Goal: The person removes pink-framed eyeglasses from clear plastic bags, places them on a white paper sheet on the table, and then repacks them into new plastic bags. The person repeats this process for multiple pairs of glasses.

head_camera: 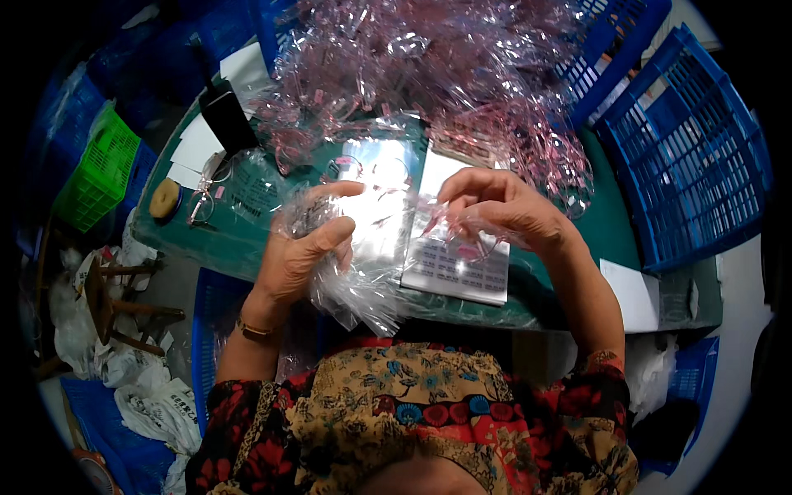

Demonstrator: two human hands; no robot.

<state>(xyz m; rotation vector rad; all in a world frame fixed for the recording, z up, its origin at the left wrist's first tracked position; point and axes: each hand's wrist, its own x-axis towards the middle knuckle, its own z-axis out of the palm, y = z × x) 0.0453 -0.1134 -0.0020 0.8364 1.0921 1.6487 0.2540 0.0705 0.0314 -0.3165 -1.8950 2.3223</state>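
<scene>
A bunch of clear plastic bags [371,300] is held in my left hand [303,253], its loose ends fanning toward the table's front edge. My right hand [504,204] pinches a pair of pink-framed eyeglasses [473,249], partly hidden by fingers and clear film. Below that hand lies a stack of printed label sheets [455,278]. Between my hands, a shiny, glaring surface [377,229] has another pair of glasses near its top. Farther left, a separate pair of eyeglasses [203,197] rests on the green tabletop [609,223]. A large heap of pink glasses in clear bags [421,62] covers the back.
Blue plastic crates [687,154] border the right side. A black box-shaped object [229,120] stands at the back left, near a round yellowish pad [165,198]. On the floor to the left are a green crate [102,167] and a wooden stool [102,303].
</scene>
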